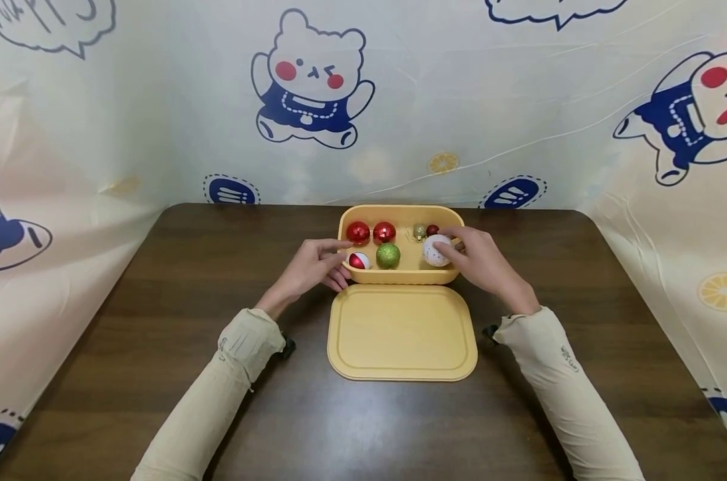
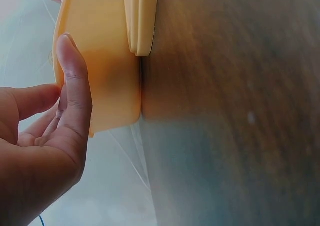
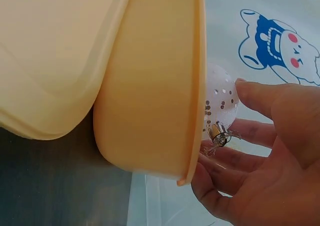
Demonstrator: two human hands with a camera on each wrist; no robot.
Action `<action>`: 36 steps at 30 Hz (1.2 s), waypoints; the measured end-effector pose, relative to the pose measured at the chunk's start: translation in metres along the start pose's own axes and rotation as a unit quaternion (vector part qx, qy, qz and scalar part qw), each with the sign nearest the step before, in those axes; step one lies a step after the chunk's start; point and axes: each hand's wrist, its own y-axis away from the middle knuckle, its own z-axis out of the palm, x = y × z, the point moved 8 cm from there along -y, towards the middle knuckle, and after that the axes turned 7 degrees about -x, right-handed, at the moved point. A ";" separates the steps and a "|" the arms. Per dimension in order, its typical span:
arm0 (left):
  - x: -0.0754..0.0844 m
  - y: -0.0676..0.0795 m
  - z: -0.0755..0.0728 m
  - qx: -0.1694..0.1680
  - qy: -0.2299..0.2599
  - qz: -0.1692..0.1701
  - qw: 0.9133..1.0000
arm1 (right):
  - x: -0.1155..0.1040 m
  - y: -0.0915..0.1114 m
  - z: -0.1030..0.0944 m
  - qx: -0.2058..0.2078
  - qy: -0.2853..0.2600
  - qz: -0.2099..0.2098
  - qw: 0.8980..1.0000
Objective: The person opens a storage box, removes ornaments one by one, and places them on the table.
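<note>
A yellow box (image 1: 399, 276) holds several Christmas ball ornaments. My right hand (image 1: 484, 260) pinches a white ornament (image 1: 437, 250) with shiny dots between thumb and fingers, at the box's right end. In the right wrist view this white ball shows above the rim, its gold cap and loop facing down. My left hand (image 1: 315, 267) grips the left end of the box, fingers about the rim. Inside lie two red balls (image 1: 358, 232), a green glitter ball (image 1: 388, 255), a red-and-white ball (image 1: 359, 260), a small gold ball (image 1: 419, 231) and a small dark red ball (image 1: 432, 230).
A yellow lid (image 1: 402, 332) lies flat on the brown wooden table (image 1: 363, 427), against the near side of the box. Behind the table's far edge hangs a pale cloth (image 1: 399, 120) printed with cartoon bears.
</note>
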 end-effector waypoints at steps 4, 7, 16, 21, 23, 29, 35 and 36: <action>0.001 0.000 0.001 0.000 0.003 -0.001 1.000 | 0.000 0.001 -0.004 0.012 -0.004 -0.011 1.000; 0.000 -0.001 0.001 -0.002 0.003 0.001 1.000 | -0.001 0.003 -0.007 0.023 -0.008 -0.028 0.999; 0.000 0.000 0.001 -0.001 -0.009 0.000 1.000 | -0.003 0.007 -0.017 0.041 -0.033 -0.029 0.998; -0.001 -0.001 0.000 -0.002 -0.014 0.001 1.000 | 0.000 0.009 -0.019 0.024 -0.051 -0.001 0.998; -0.001 -0.002 0.000 -0.002 -0.014 0.001 1.000 | 0.001 0.008 -0.018 0.017 -0.053 0.008 0.998; -0.001 -0.002 0.000 -0.002 -0.011 0.003 1.000 | 0.002 0.008 -0.019 0.014 -0.051 0.013 0.999; -0.001 -0.002 0.000 -0.001 -0.012 0.005 1.000 | 0.004 0.009 -0.020 0.013 -0.054 0.015 0.998; -0.001 -0.002 0.000 -0.001 -0.012 0.004 1.000 | 0.005 0.009 -0.019 0.011 -0.056 0.017 0.998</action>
